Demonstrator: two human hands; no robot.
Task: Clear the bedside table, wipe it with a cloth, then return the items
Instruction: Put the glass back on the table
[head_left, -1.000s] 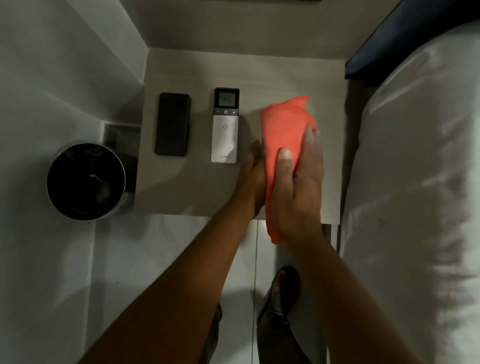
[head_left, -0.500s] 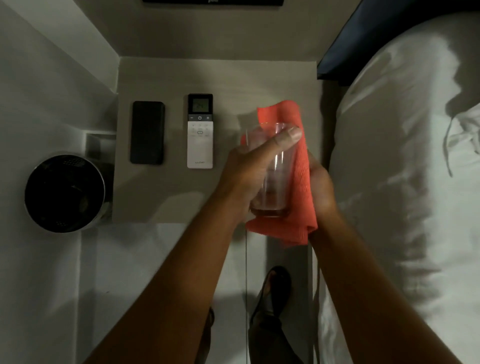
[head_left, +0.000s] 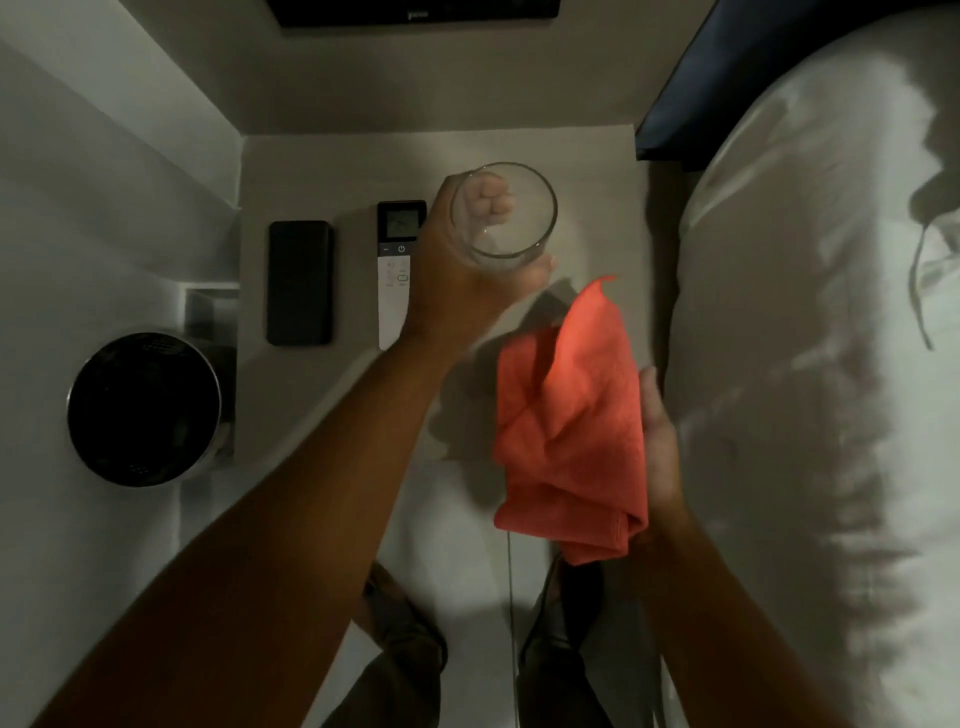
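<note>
My left hand (head_left: 447, 280) grips a clear drinking glass (head_left: 503, 215) and holds it upright over the back right part of the bedside table (head_left: 332, 161). Fingers show through the glass wall. My right hand (head_left: 657, 441) holds an orange cloth (head_left: 571, 415), which hangs over the table's front right corner. A black phone (head_left: 300, 283) lies flat on the table's left side. Beside it lies a white remote (head_left: 395, 270) with a small screen, partly covered by my left wrist.
A round black bin (head_left: 145, 408) stands on the floor left of the table. A bed with white bedding (head_left: 810, 312) runs along the right, with a dark headboard (head_left: 680, 119) at its top. A wall closes the table's back and left. My shoes (head_left: 556, 639) are below.
The glass was wrapped in the cloth between both hands. My left hand has now carried it away from the cloth, up toward the table's back. The right hand drew the cloth back toward the front corner.
</note>
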